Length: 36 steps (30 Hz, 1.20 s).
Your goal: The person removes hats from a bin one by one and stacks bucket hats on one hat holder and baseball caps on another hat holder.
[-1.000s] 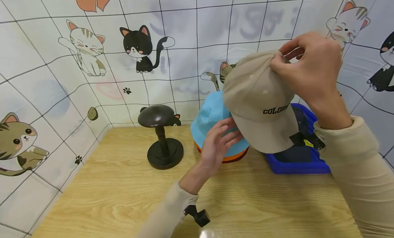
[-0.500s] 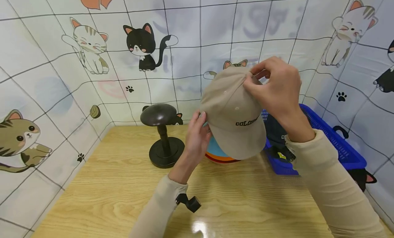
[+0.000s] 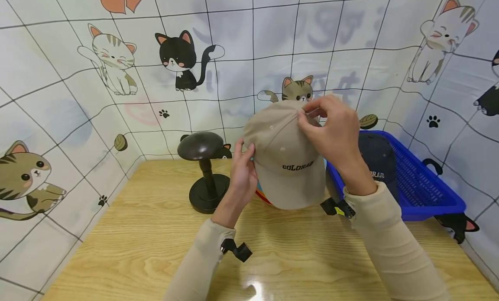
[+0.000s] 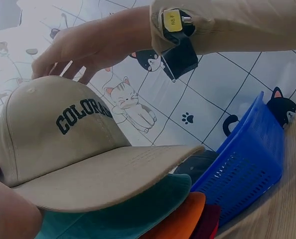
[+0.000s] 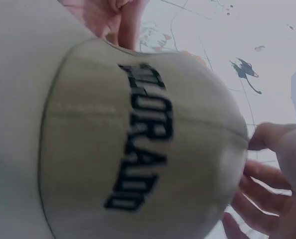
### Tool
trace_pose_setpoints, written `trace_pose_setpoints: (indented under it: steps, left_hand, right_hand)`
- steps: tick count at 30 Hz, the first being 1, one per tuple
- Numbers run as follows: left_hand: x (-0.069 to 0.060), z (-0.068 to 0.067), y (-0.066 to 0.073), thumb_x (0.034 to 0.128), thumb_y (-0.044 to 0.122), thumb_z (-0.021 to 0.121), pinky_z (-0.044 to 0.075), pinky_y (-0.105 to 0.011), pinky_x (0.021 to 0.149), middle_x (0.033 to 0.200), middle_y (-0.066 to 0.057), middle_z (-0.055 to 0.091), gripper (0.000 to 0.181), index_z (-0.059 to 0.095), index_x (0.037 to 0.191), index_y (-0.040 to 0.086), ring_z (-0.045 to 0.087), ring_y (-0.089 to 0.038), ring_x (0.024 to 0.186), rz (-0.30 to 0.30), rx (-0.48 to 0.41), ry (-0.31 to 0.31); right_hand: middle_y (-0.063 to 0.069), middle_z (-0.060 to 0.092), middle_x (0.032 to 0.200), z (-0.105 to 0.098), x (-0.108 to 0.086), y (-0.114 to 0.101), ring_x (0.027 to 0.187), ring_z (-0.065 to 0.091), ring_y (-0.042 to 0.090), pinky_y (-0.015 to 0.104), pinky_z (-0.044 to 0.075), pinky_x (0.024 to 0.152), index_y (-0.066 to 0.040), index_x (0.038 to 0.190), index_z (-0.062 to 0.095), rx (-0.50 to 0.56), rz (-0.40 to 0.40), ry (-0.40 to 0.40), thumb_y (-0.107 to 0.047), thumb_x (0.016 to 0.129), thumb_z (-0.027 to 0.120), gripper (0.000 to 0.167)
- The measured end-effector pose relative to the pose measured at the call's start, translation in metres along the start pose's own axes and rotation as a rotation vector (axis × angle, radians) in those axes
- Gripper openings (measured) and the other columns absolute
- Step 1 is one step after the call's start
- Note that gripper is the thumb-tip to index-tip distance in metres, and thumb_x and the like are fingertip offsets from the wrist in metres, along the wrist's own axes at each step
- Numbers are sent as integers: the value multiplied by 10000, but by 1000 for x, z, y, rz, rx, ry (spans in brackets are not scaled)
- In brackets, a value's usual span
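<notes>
In the head view, the beige cap is dropping leftward from right of centre to the middle of the frame, the right hand travelling with it. The left hand is leaving the blue bucket hat and gripping the cap's left edge. The beige cap is covering most of that hat, while the dark cap is showing more fully at right.
</notes>
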State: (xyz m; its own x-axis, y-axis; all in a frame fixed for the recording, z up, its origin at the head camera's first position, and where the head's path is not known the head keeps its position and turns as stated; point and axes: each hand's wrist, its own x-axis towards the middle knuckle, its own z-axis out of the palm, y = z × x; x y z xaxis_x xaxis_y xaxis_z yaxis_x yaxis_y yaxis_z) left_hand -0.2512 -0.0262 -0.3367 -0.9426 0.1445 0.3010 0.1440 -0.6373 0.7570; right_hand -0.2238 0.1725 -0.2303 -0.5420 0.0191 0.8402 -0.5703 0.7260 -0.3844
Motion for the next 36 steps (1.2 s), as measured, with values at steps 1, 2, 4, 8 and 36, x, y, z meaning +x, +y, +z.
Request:
trace_pose_setpoints:
  steps: [1, 2, 4, 8, 36]
  left_hand:
    - [0, -1, 0, 1122, 195, 431, 472, -275, 1055, 1393, 5, 508, 302, 419, 1423, 215, 556, -137, 1261, -3, -6, 1]
    - [0, -2, 0, 1122, 193, 431, 477, -273, 1045, 1384, 11, 511, 294, 421, 1415, 221, 563, -131, 1248, -5, -10, 2]
    - [1, -3, -1, 1122, 196, 433, 489, -267, 1022, 1358, 18, 519, 281, 426, 1401, 229, 580, -124, 1210, -13, -17, 5]
    - [4, -6, -1, 1123, 193, 432, 500, -263, 996, 1336, 25, 528, 279, 432, 1399, 235, 598, -118, 1174, -32, -24, 13]
    - [9, -20, 2, 1114, 185, 460, 523, -247, 963, 1297, 27, 547, 312, 424, 1423, 214, 612, -93, 1143, -161, -133, 26]
  right_hand:
    - [152, 724, 982, -1, -1, 1, 884, 701, 303, 432, 518, 816, -22, 999, 760, 16, 3, -17, -192, 940, 710, 186]
    - [158, 716, 1019, -3, -3, 2, 922, 696, 310, 451, 535, 842, -24, 1034, 757, 35, 16, -38, -202, 956, 698, 203]
    - [162, 692, 1131, -7, -6, 6, 1017, 682, 317, 499, 548, 908, -32, 1117, 742, 75, 73, -75, -235, 994, 660, 251]
    - [167, 623, 1317, -16, -15, 23, 1197, 616, 340, 546, 500, 1004, -41, 1260, 678, 126, 271, -125, -308, 1066, 537, 359]
    - [-80, 579, 1080, -9, -56, 89, 1006, 593, 96, 230, 551, 833, -180, 1097, 544, 662, 814, -474, -376, 1092, 492, 203]
